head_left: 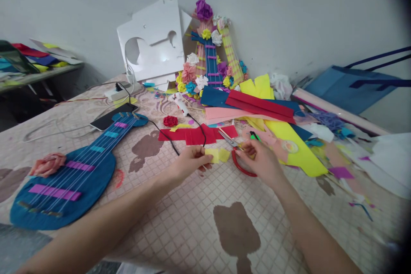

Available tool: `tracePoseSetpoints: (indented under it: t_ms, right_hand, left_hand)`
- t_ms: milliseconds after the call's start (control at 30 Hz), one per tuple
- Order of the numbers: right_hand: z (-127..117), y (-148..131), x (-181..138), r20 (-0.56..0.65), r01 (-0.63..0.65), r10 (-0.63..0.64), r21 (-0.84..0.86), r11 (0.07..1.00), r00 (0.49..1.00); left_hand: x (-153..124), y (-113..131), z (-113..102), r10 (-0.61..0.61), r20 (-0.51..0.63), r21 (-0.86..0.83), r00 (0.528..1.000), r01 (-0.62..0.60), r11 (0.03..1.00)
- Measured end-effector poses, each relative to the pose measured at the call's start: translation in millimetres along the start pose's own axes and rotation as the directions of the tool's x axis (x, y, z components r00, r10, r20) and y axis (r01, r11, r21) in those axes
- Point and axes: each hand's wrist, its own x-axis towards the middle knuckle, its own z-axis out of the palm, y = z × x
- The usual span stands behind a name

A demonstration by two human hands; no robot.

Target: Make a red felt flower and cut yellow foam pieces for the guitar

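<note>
My left hand [192, 160] pinches a small piece of yellow crepe paper [212, 155] between thumb and fingers. Another small yellow piece [224, 155] sits against its right end. My right hand [260, 157] is closed at the red-handled scissors [239, 166], its fingertips near the pivot. The blades point away and to the left, and the hand hides part of the handle. Just beyond both hands lie folded strips of red paper [202, 134]. A red paper flower [170, 120] rests behind them, near a white glue gun [179, 103].
A blue paper guitar [69, 180] lies at left, beside a phone [112, 115] and a power strip [120, 92]. Decorated guitars [212, 60] and white foam board [154, 43] lean on the wall. Coloured paper [260, 107] is piled at right. The glue gun's black cord [163, 135] crosses the table.
</note>
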Motion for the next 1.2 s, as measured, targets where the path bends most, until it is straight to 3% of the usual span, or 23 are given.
tracePoseSetpoints:
  t_ms: [100, 200, 333, 433, 500, 533, 600, 667, 767, 1000, 1200]
  right_hand:
    - [-5.0, 30.3, 4.8, -0.020, 0.035, -0.043, -0.276, 0.960, 0.999]
    - [-0.1, 41.4, 3.1, 0.047, 0.064, -0.051, -0.374, 0.925, 0.998]
    - [2.3, 35.9, 0.7, 0.022, 0.061, -0.057, -0.426, 0.903, 0.998]
    - [-8.7, 26.7, 3.4, 0.000, -0.028, 0.029, -0.283, 0.959, 1.000]
    - [-18.6, 16.6, 6.1, 0.037, -0.124, 0.124, 0.003, 0.992, 0.992]
    - [-22.5, 10.1, 6.9, 0.079, -0.168, 0.155, 0.197, 0.966, 0.985]
    - [-25.6, -4.8, 6.5, 0.172, -0.227, 0.157, 0.551, 0.803, 0.973]
    - [-21.5, -19.5, 3.2, 0.285, -0.301, 0.129, 0.720, 0.625, 0.950]
    - [-7.1, -35.1, -4.8, 0.372, -0.368, 0.094, 0.788, 0.494, 0.923]
    - [17.5, -43.0, -19.3, 0.311, -0.365, 0.195, 0.721, 0.590, 0.930]
    - [26.9, -46.0, -25.1, 0.292, -0.330, 0.164, 0.730, 0.599, 0.942]
  left_hand:
    - [0.2, 3.4, -1.3, -0.007, -0.011, -0.012, 1.000, 0.006, 1.000]
    - [-0.2, 5.5, -1.6, -0.009, -0.033, -0.025, 0.999, 0.009, 1.000]
    - [-0.2, 6.6, -2.9, -0.009, -0.050, -0.031, 0.999, 0.008, 0.999]
    - [0.5, 6.9, -5.0, 0.007, -0.057, -0.031, 0.998, -0.008, 0.999]
    - [1.0, 6.9, -6.3, 0.012, -0.052, -0.034, 0.999, -0.014, 0.999]
    - [1.1, 6.8, -6.8, 0.009, -0.048, -0.036, 0.999, -0.011, 0.999]
    - [0.9, 6.3, -7.0, -0.002, -0.035, -0.041, 0.999, 0.001, 0.999]
    - [0.3, 5.4, -6.4, -0.016, -0.014, -0.042, 1.000, 0.015, 0.999]
    - [-1.0, 3.5, -4.3, -0.019, 0.028, -0.033, 0.999, 0.020, 0.999]
    - [-3.4, -0.3, 3.5, -0.014, 0.087, 0.018, 0.996, 0.012, 1.000]
    - [-6.2, -2.7, 9.2, -0.005, 0.176, 0.016, 0.984, 0.002, 1.000]
